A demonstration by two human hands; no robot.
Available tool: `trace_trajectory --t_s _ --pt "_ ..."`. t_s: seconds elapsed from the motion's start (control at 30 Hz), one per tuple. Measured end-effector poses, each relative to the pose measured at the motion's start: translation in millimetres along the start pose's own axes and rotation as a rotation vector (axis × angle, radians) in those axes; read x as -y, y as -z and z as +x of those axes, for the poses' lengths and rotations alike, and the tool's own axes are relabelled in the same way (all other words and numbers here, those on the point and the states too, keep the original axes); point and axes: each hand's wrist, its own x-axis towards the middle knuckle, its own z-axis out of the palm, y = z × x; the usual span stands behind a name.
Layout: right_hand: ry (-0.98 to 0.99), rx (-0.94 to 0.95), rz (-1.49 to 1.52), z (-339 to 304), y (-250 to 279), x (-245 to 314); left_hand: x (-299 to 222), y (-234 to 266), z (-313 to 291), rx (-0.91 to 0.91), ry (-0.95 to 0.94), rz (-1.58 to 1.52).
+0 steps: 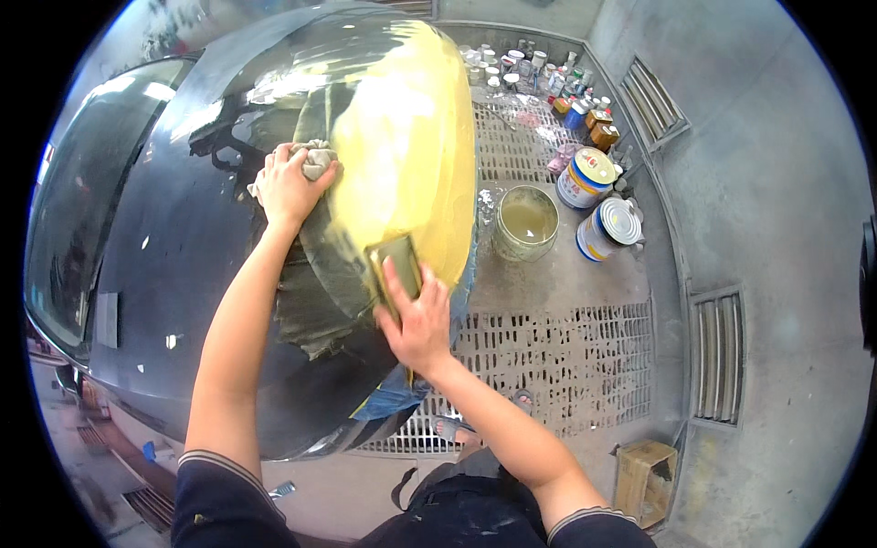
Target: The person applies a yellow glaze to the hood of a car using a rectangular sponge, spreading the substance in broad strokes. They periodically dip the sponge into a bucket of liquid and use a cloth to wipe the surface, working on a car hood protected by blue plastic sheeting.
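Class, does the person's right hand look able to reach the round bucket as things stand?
Probably yes, by stooping: nothing covers the round bucket, open-topped on the floor, though the right hand holds a sanding block.

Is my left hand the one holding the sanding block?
No, your right hand holds the sanding block, while your left hand grips a crumpled grayish cloth.
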Motion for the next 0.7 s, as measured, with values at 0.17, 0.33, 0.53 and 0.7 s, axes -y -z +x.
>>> trace_trajectory --t_s 0.17,0.33,0.53,0.7 --pt "0.319 0.123 0.044 33.8 21.6 -49.4 -1.9 0.3 4.4 0.005 -0.019 0.008" --pt "0.157 0.053 0.018 76.9 21.6 -73.7 -4.4 -6.2 0.8 -0.018 -0.026 0.020" --pt "0.248 0.041 0.041 2.6 8.6 1.5 2.2 0.0 2.1 -0.011 0.003 -0.003" --pt "0.328 0.113 0.130 -11.9 15.9 -17.1 -0.5 -1.4 0.5 -0.027 -0.029 -0.042"
